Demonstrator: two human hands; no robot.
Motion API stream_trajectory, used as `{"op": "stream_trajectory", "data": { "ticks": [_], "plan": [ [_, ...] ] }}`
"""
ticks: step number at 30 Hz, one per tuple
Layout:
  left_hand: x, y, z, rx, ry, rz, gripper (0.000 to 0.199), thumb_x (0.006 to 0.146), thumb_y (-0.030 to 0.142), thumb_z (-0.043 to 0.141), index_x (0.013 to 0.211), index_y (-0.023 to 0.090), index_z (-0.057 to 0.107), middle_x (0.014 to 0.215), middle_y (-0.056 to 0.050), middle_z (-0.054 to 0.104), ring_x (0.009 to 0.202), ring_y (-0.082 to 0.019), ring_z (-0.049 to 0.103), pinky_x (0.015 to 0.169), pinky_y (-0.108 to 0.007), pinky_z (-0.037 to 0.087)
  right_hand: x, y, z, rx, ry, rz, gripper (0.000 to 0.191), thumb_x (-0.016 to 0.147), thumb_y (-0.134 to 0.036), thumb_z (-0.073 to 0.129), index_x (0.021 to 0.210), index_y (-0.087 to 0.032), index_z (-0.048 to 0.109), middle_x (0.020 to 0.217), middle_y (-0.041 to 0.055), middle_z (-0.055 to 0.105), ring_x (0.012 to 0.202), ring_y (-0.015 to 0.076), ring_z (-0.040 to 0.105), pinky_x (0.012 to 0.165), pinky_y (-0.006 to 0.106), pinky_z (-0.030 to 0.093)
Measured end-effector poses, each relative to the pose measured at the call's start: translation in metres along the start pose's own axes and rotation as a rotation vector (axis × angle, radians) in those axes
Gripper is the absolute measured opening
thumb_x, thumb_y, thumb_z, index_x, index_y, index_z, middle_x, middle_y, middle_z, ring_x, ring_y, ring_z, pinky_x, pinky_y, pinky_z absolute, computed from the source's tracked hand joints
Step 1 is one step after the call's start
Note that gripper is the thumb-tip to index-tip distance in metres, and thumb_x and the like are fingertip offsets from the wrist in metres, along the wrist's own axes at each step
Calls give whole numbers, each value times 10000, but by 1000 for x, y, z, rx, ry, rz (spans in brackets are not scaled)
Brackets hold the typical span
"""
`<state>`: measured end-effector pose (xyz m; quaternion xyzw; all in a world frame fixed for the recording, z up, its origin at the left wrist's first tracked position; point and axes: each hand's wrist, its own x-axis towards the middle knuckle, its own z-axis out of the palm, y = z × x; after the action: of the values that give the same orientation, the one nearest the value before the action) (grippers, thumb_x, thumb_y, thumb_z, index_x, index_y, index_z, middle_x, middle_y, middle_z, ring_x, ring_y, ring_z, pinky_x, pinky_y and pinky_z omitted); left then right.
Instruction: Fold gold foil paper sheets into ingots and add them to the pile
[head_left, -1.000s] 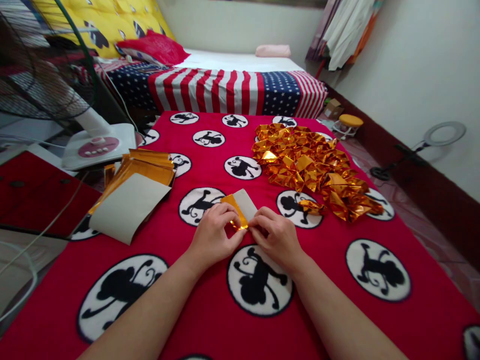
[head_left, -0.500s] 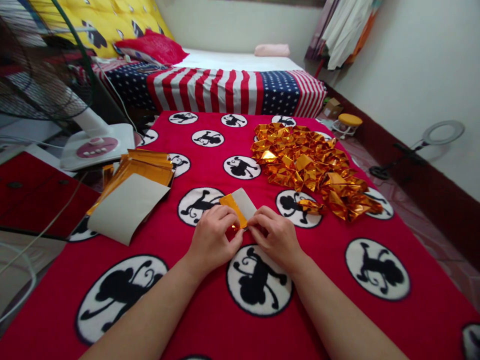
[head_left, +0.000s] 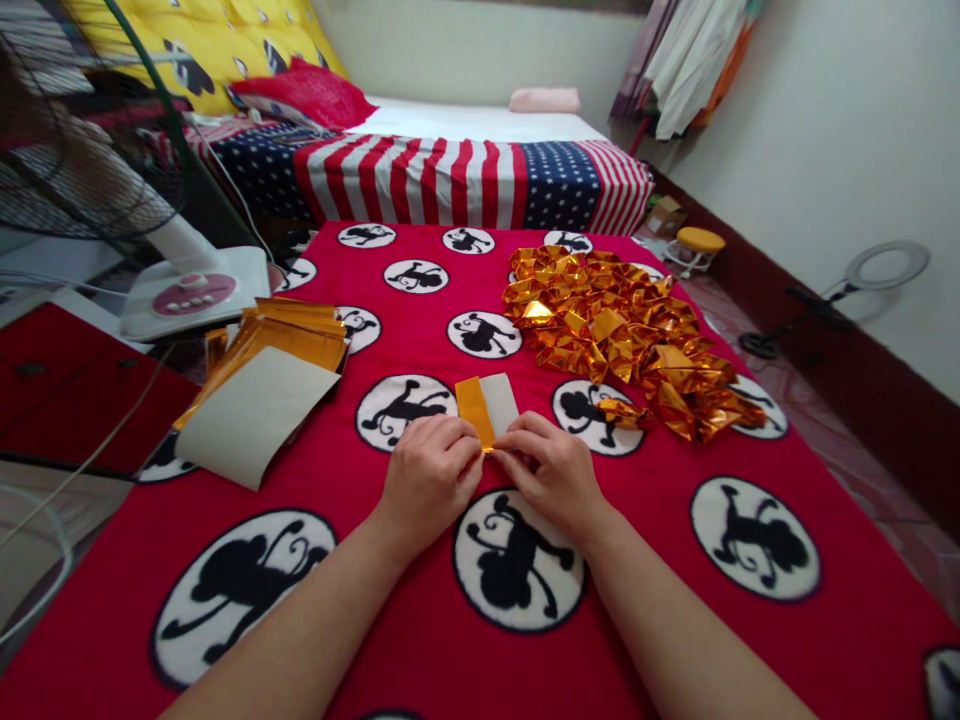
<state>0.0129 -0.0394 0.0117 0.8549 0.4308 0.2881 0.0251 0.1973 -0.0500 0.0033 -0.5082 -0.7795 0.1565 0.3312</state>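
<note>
Between my two hands is a sheet of gold foil paper (head_left: 475, 408), partly folded, with a gold strip on its left and the pale backing on its right. My left hand (head_left: 435, 465) pinches its near left edge, fingers closed. At the near right edge my right hand (head_left: 547, 470) grips the same paper, thumb and forefinger together. The fingertips of both hands almost meet and hide the near end of the sheet. To the left lies a stack of foil paper (head_left: 255, 410), its top sheet pale side up.
Folded gold foil pieces (head_left: 615, 330) are heaped at the right, with one single piece (head_left: 621, 412) in front. A red cloth with monkey prints (head_left: 645, 560) covers the table. A fan (head_left: 199, 290) stands at the left; a bed (head_left: 450, 120) lies behind.
The foil paper has turned slightly, its far end now pointing straighter away from me. My left fingers have drawn closer together at its near edge.
</note>
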Motion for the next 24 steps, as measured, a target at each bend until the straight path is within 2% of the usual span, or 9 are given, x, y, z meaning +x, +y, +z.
{"op": "stream_trajectory", "data": {
  "ticks": [8, 17, 24],
  "plan": [
    [0, -1, 0, 38, 14, 54, 138, 893, 176, 557, 786, 193, 642, 872, -43, 681, 857, -200, 580, 801, -361, 443, 0, 4, 2, -11, 5, 2, 124, 916, -239, 607, 911, -242, 731, 894, 13, 665, 764, 121, 616, 669, 221, 428],
    [1, 0, -1, 46, 19, 85, 154, 907, 170, 546, 787, 190, 641, 857, -28, 682, 855, -194, 577, 790, -354, 436, 3, 1, 3, -133, -10, -49, 147, 926, -239, 590, 886, -231, 730, 883, 20, 671, 762, 128, 621, 686, 233, 426],
    [0, 1, 0, 20, 3, 56, 146, 903, 178, 541, 792, 196, 636, 873, -45, 675, 874, -203, 578, 801, -362, 441, 7, 0, 6, -232, 16, -94, 132, 882, -179, 599, 817, -209, 709, 864, 27, 675, 729, 141, 603, 668, 257, 403]
  ]
}}
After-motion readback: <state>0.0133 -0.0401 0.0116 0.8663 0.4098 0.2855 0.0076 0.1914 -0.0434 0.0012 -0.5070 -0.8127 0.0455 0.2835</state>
